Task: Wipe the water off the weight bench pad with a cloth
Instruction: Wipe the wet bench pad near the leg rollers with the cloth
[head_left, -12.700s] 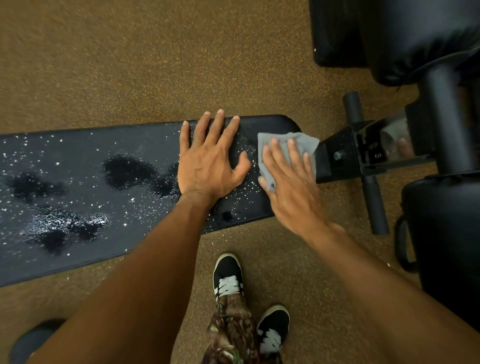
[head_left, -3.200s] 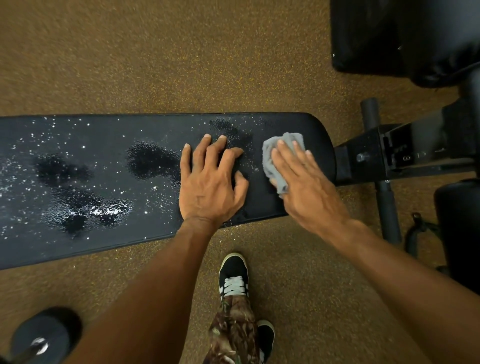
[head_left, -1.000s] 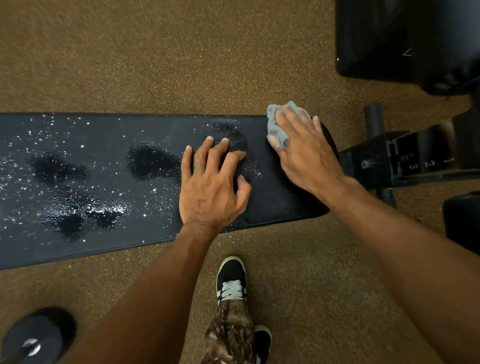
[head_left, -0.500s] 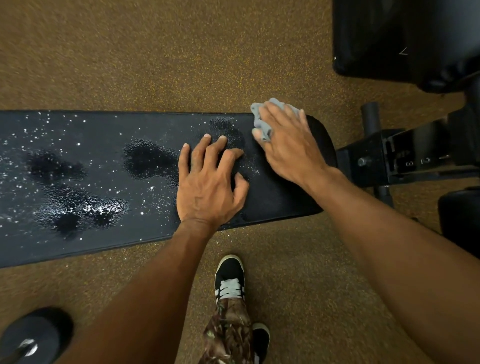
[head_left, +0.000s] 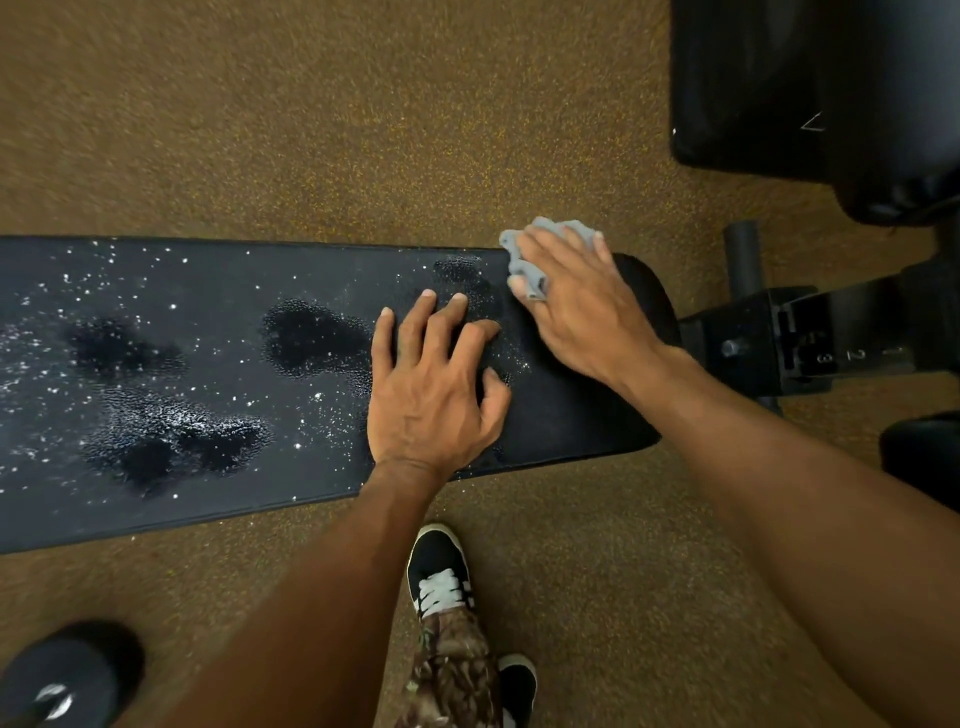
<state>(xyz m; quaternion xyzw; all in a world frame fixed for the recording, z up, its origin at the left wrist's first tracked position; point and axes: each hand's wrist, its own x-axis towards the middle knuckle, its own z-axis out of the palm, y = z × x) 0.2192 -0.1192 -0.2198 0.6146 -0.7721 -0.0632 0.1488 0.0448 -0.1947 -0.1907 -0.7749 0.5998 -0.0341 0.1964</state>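
Note:
The black weight bench pad (head_left: 218, 270) runs across the view from the left edge to a rounded right end. Water droplets and dark puddles (head_left: 311, 338) cover its left and middle parts. My left hand (head_left: 431, 384) rests flat on the pad, fingers spread, holding nothing. My right hand (head_left: 576, 306) presses a crumpled grey cloth (head_left: 519, 260) onto the pad's far edge near the right end. The cloth bulges out between and beyond my fingers. The pad under and right of my right hand looks matte, without droplets.
The bench's black metal frame (head_left: 810, 343) with an adjustment scale and a foot bar (head_left: 743, 260) joins the pad on the right. Large black padded equipment (head_left: 810, 93) fills the top right. A round black weight (head_left: 62, 675) lies bottom left. My shoes (head_left: 441, 571) stand on brown speckled floor.
Over the last second my right hand slid the cloth leftward along the pad's far edge, then slightly back right. The left hand stayed planted on the pad.

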